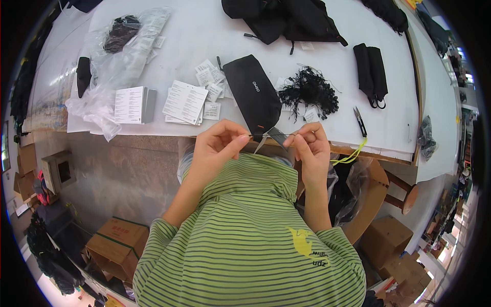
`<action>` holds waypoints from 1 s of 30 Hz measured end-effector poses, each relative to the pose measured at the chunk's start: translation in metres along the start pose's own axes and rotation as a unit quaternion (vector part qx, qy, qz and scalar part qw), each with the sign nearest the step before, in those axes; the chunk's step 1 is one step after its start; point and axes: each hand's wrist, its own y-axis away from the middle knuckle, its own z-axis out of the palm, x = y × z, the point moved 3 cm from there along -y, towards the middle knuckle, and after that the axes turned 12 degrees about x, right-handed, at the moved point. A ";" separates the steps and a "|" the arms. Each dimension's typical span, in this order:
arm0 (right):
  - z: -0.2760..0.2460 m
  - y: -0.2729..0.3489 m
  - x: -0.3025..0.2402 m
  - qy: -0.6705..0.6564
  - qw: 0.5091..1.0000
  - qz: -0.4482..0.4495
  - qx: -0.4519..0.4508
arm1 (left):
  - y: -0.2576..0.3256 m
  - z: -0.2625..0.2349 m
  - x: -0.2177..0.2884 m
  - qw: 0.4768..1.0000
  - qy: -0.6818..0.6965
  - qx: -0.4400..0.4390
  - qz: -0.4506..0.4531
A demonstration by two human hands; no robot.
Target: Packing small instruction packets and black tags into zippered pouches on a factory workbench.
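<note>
My left hand and my right hand are both closed in a pinch at the table's front edge. Between them a thin black cord is drawn nearly level. A dark grey hang tag and a narrow white tag hang near the middle of the cord; how they are fixed to it is too small to tell. Just beyond my hands lies a black zippered pouch, slanting, with its near end at the cord. To its right is a tangled heap of black tag strings.
Left of the pouch are loose white labels and a stack of printed cards, beside clear plastic bags. Thread snips with a yellow cord lie near the right front edge. Black pouches and black fabric bags lie farther back.
</note>
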 end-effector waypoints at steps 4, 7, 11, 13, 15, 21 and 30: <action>0.010 0.003 -0.002 -0.052 0.998 0.043 -0.008 | 0.000 0.014 0.002 0.999 -0.049 -0.006 0.014; 0.014 0.005 -0.001 -0.034 0.998 0.038 -0.033 | 0.004 0.017 0.000 0.996 -0.078 -0.033 0.021; 0.019 0.006 0.003 -0.013 0.996 0.019 -0.084 | 0.006 0.019 0.001 0.995 -0.083 -0.044 0.030; 0.023 0.007 0.004 -0.013 0.995 0.009 -0.097 | 0.007 0.019 0.001 0.993 -0.097 -0.065 0.012; 0.028 0.008 0.004 -0.026 0.992 0.057 -0.108 | 0.007 0.019 0.000 0.993 -0.100 -0.068 0.009; 0.033 0.013 0.005 -0.052 0.990 0.072 -0.110 | 0.005 0.020 -0.005 0.994 -0.093 -0.056 -0.003; 0.032 0.014 0.004 -0.037 0.989 0.062 -0.129 | 0.003 0.025 -0.010 0.997 -0.050 -0.059 -0.030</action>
